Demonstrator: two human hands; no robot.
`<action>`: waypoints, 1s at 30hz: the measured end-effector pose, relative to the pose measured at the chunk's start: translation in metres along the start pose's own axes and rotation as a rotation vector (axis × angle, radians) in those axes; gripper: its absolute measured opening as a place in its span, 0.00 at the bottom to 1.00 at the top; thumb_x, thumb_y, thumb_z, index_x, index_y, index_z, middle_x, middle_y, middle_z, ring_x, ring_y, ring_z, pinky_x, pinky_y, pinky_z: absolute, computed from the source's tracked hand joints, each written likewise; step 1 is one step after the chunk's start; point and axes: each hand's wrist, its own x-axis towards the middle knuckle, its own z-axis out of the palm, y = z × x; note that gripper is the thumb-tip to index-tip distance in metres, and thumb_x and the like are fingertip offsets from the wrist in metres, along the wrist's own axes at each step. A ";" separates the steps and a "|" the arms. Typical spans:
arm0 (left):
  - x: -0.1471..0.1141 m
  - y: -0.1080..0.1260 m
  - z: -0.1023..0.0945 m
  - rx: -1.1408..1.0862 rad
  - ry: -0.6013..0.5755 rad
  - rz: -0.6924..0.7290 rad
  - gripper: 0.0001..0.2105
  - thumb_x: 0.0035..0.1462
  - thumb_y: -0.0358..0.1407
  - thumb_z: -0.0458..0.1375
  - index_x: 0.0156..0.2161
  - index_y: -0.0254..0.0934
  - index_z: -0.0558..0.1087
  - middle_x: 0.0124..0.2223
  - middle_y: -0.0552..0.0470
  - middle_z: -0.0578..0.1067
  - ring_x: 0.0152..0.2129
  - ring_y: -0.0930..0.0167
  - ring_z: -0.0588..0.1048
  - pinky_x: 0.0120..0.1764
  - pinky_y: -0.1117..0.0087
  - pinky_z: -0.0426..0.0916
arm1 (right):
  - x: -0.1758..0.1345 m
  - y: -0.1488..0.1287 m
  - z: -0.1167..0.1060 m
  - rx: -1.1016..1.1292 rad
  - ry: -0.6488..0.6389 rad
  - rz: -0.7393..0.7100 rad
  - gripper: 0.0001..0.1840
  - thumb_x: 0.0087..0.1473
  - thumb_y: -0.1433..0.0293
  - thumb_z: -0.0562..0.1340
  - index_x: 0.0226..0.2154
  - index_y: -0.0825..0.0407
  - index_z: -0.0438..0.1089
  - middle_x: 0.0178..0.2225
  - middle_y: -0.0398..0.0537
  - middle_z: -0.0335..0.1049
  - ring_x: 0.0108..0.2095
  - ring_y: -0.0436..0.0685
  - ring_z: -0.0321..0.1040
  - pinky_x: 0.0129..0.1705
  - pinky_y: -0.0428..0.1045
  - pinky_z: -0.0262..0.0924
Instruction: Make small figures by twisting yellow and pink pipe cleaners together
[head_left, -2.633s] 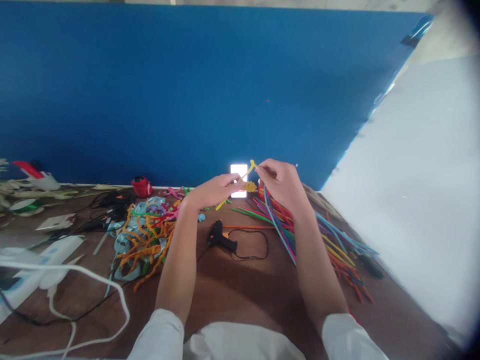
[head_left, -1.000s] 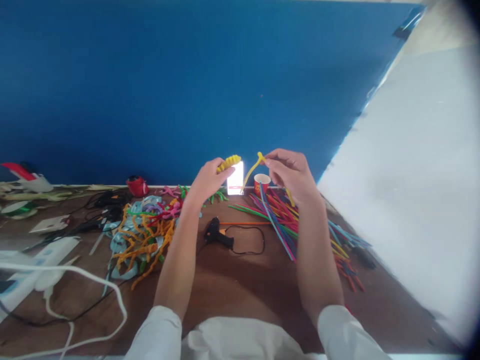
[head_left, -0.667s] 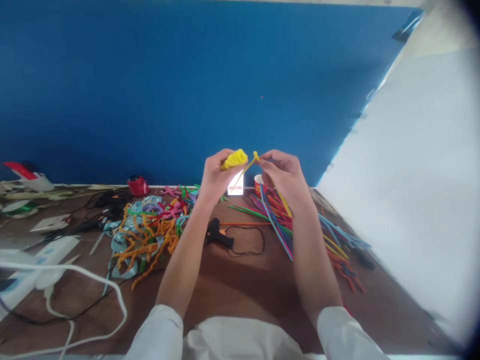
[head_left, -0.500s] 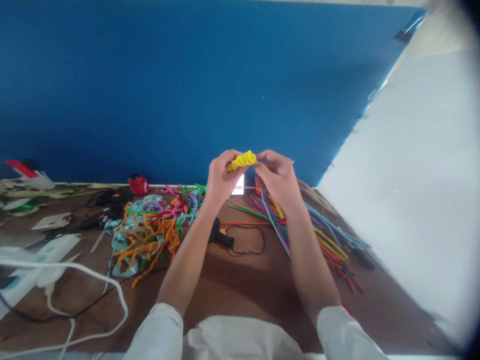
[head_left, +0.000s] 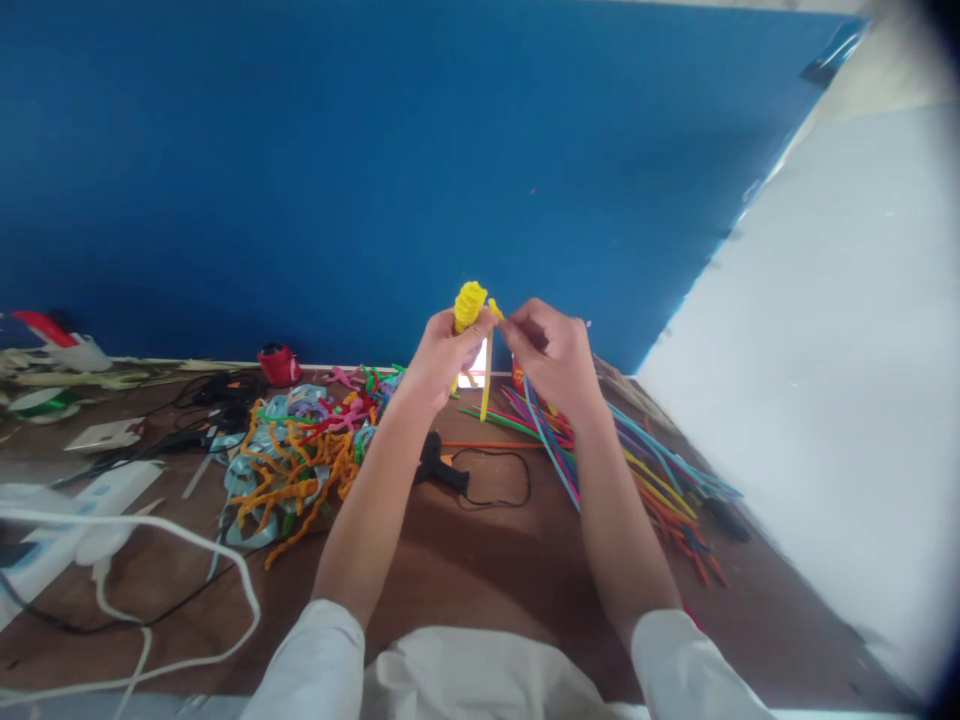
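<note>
My left fingers (head_left: 484, 325) grip the wound yellow coil (head_left: 470, 303), my right fingers (head_left: 516, 332) pinching a yellow pipe cleaner (head_left: 486, 378), its tail unwound!

No lettering or number can be read.

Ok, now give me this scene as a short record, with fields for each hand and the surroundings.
Left hand: holds a coiled yellow pipe cleaner
Right hand: pinches a bent yellow pipe cleaner, one leg hanging down
Centre: black glue gun, partly hidden
Left side: twisted orange pipe cleaners, white power strip
Right side: loose multicoloured pipe cleaners
Behind hands: lit screen, mostly hidden
Backdrop: blue panel
</note>
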 end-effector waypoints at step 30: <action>0.007 -0.011 -0.011 -0.103 -0.071 -0.137 0.12 0.48 0.29 0.55 0.41 0.38 0.63 0.39 0.52 0.74 0.26 0.77 0.67 0.29 0.75 0.64 | 0.002 0.012 -0.016 -0.045 0.137 -0.071 0.13 0.66 0.60 0.55 0.38 0.49 0.71 0.27 0.45 0.72 0.27 0.52 0.68 0.34 0.49 0.59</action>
